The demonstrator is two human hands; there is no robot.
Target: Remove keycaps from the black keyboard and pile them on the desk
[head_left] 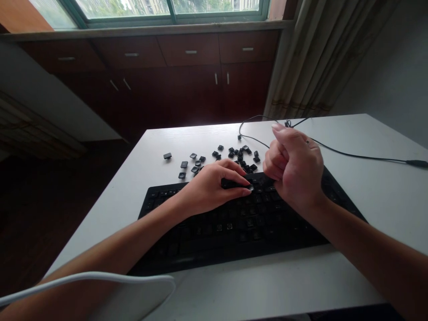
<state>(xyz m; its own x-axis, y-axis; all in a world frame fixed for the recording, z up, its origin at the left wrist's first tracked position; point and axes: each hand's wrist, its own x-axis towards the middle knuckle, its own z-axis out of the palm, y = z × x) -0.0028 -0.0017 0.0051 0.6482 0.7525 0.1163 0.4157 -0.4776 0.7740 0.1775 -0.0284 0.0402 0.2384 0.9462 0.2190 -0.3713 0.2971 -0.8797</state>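
A black keyboard lies across the white table in front of me, with some key sockets bare. My left hand rests on its upper rows, thumb and forefinger pinched on a long black keycap. Just right of it, my right hand hovers above the keyboard's top edge, curled into a fist with the thumb up. Whether anything is inside the fist is hidden. Several loose black keycaps are scattered on the table just behind the keyboard. One more keycap lies apart at the left.
A thin black cable runs from behind my right hand to the table's right edge. A white curved chair back shows at the bottom left. Dark wooden cabinets and a curtain stand beyond the table.
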